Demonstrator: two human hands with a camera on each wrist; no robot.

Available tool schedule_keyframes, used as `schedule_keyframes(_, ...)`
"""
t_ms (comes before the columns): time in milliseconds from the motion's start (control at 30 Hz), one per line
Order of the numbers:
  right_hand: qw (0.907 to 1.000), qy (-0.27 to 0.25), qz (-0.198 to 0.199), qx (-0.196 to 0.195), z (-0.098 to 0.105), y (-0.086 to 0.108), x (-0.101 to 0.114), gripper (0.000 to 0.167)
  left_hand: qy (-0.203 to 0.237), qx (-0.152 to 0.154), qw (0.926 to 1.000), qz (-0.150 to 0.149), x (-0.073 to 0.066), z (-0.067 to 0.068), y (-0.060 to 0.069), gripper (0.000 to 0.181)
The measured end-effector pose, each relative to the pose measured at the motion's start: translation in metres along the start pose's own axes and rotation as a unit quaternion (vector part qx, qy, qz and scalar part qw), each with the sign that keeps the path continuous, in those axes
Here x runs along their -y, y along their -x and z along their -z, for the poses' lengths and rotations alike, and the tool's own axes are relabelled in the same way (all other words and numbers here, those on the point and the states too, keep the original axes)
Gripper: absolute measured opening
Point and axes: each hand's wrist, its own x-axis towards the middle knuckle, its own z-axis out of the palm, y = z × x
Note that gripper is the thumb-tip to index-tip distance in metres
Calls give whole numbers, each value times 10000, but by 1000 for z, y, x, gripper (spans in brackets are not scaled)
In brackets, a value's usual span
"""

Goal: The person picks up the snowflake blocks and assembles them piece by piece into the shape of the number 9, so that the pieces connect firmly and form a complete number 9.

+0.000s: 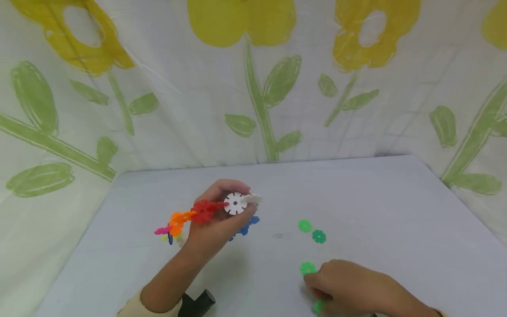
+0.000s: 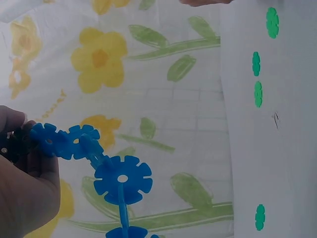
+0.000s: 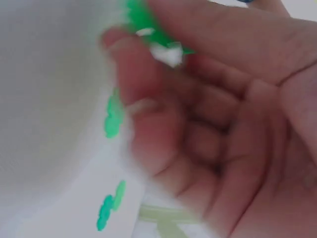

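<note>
Raised above the table, my left hand (image 1: 215,222) holds a chain of notched plastic flower discs. A white disc (image 1: 235,203) shows at its fingers, and a red disc (image 1: 202,211), an orange disc (image 1: 176,223) and a pink one trail off to the left. Blue discs (image 2: 123,179) hang from the same hand in the left wrist view. Low over the front of the table, my right hand (image 1: 348,284) pinches a green disc (image 3: 148,25) between thumb and fingers. Beside its knuckles lies a light green disc (image 1: 307,268).
Farther back on the white table (image 1: 376,198) lie a light green disc (image 1: 305,226) and a darker green disc (image 1: 319,236). A cloth (image 1: 178,110) printed with yellow flowers hangs behind the table's far edge. A black device (image 1: 198,304) sits by the left wrist.
</note>
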Motion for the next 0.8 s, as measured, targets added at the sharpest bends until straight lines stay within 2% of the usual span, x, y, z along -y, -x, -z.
schedule_keyframes(67,9947,-504,629,-633,6,-1,1,26,42,2,10000,9,0,-1,0,37)
schedule_keyframes(133,9772,-1137,1205,-1330,16,-4,4,20,117,23,9999,46,0,-1,0,37)
schedule_keyframes(200,9489,-1901,1652,-1900,27,-6,10,20,250,100,9996,72,-1,-2,0,37)
schedule_keyframes(267,9163,-2648,1909,-2320,38,-9,18,27,336,196,9992,69,-1,-3,1,37)
schedule_keyframes(367,8739,-3603,1939,-2625,51,-15,30,33,412,339,9985,75,-1,-4,2,38)
schedule_keyframes(467,8436,-4196,2006,-2683,58,-23,39,31,425,466,9980,96,-1,-4,4,40)
schedule_keyframes(533,8321,-4428,2066,-2624,60,-29,44,30,487,578,9971,72,-1,-4,5,41)
schedule_keyframes(600,8248,-4550,2173,-2560,60,-34,46,28,545,687,9961,35,-1,-5,6,41)
schedule_keyframes(800,8167,-4753,2299,-2328,58,-38,44,24,557,939,9940,-28,0,-8,8,41)
